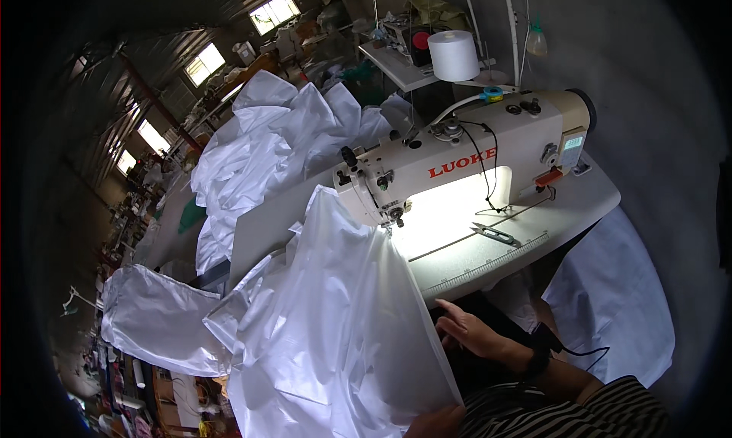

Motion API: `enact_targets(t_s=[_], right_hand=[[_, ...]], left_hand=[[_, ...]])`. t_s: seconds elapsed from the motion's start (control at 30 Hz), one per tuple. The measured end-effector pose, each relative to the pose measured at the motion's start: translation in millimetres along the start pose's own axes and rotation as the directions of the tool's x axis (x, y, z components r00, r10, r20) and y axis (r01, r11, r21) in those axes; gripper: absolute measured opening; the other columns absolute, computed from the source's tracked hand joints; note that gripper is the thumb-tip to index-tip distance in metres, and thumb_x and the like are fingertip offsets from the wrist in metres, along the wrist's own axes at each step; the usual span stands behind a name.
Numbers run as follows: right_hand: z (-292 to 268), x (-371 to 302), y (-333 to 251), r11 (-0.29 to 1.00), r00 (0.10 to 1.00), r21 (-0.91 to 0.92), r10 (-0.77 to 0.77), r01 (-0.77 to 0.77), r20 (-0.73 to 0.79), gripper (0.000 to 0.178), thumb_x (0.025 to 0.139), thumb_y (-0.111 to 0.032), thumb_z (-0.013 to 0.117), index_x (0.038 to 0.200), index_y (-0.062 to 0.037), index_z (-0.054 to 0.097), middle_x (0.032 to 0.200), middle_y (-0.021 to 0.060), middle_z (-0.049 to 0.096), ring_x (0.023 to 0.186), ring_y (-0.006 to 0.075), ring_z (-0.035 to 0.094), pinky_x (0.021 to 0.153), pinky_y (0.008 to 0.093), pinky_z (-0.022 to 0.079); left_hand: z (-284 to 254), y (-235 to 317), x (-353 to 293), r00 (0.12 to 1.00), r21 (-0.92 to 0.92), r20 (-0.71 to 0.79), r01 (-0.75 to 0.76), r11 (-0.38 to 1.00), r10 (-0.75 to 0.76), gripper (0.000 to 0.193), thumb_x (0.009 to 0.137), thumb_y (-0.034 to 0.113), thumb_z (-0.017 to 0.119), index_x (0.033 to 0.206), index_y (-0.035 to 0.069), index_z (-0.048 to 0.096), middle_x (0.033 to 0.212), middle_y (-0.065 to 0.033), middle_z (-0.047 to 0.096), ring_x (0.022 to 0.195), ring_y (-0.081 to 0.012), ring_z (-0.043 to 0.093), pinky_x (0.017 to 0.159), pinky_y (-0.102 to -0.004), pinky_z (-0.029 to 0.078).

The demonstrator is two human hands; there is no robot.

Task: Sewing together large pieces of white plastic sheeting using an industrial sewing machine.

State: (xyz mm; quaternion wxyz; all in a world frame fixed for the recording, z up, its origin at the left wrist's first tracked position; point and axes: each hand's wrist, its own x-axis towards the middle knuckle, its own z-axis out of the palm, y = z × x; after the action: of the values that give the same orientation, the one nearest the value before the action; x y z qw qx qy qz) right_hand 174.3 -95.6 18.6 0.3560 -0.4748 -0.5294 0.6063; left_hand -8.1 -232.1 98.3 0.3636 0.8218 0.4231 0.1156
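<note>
White cloth (335, 308) spills off the lit desk (568, 217) in this dim workshop (644, 133); the right grip (471, 333) hangs loose nearby; the left grip (436, 423), blurred, I can't tell.

The bottom edge is cutting off the blurry left hand (436, 423) and white cloth (328, 324), which is hiding part of the counter (572, 205). Faraway things (122, 243) are looking too tiny.

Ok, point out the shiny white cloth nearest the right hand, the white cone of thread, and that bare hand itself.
Shiny white cloth (328, 308): head view, on its broad draped front.
White cone of thread (454, 57): head view, middle of its side.
Bare right hand (474, 333): head view, back of the hand.
</note>
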Motion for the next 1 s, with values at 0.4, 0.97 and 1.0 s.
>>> enact_targets(t_s=[0.4, 0.97, 1.0], right_hand=[[40, 35, -33, 0.334, 0.973, -0.938, -0.23, 0.091, 0.012, 0.061, 0.083, -0.008, 0.054, 0.137, 0.0128, 0.036, 0.06, 0.0046, 0.061, 0.051, 0.0201, 0.063, 0.044, 0.0338, 0.049], [15, 131, -58, 0.304, 0.969, -0.951, -0.248, 0.054, -0.024, 0.054, 0.087, -0.009, 0.054, 0.135, 0.0094, 0.039, 0.074, 0.0107, 0.068, 0.064, 0.0255, 0.067, 0.056, 0.0399, 0.052], [7, 118, -57, 0.442, 0.943, -0.886, -0.334, 0.138, -0.019, 0.055, 0.089, -0.014, 0.055, 0.137, 0.0065, 0.037, 0.082, 0.0109, 0.068, 0.068, 0.0262, 0.067, 0.061, 0.0389, 0.053]], left_hand=[[-30, -9, 10, 0.999, 0.12, 0.014, 0.033, 0.992, -0.035, 0.011, 0.083, 0.009, 0.059, 0.082, 0.004, 0.049, 0.07, -0.018, 0.056, 0.063, -0.0384, 0.058, 0.057, -0.046, 0.046], [-36, -61, 104, 0.891, 0.0, -0.423, 0.184, 0.983, -0.166, 0.017, 0.088, 0.013, 0.056, 0.101, 0.003, 0.056, 0.079, -0.0205, 0.066, 0.07, -0.0399, 0.064, 0.062, -0.0467, 0.052], [-26, -60, 99, 0.876, -0.101, -0.415, 0.224, 0.969, -0.246, 0.013, 0.087, 0.011, 0.057, 0.097, 0.003, 0.058, 0.079, -0.02, 0.066, 0.071, -0.0398, 0.065, 0.06, -0.0461, 0.051]])
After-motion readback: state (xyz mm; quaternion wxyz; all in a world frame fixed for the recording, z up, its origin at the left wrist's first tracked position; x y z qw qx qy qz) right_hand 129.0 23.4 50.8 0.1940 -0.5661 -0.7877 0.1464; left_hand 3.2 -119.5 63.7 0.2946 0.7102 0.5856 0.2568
